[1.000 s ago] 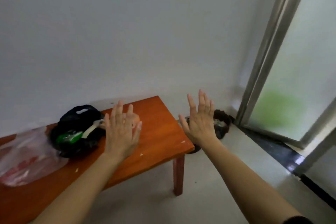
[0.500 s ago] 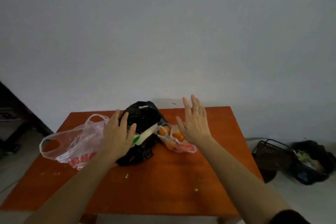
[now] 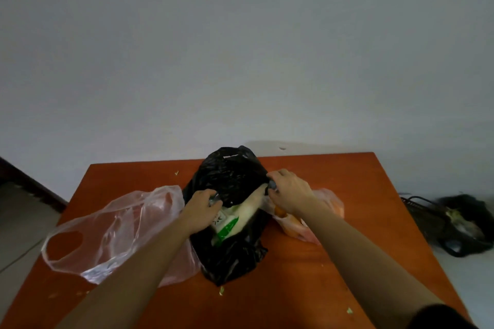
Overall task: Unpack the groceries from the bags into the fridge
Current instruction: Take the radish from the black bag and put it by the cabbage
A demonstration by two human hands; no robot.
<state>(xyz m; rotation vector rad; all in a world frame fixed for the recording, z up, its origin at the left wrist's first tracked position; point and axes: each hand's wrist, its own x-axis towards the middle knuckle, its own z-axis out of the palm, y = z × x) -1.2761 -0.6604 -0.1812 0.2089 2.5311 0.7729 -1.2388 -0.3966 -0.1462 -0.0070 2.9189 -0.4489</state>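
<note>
While the left-hand grip (image 3: pixel 201 207) pinches the black bag (image 3: pixel 230 176), the right-hand grip (image 3: pixel 290 192) clutches it.

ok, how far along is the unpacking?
Barely started: nothing unpacked on the table. In hand: left hand and right hand grip the black bag, a white-green package showing inside. Left: that package, the bag of orange fruit, the clear bag. No fridge in view.

Black bag (image 3: pixel 232 176): thin crinkled plastic, slight sheen. Clear bag (image 3: pixel 115 232): glossy film. Table (image 3: pixel 334 262): smooth orange-brown wood, lacquered look.
</note>
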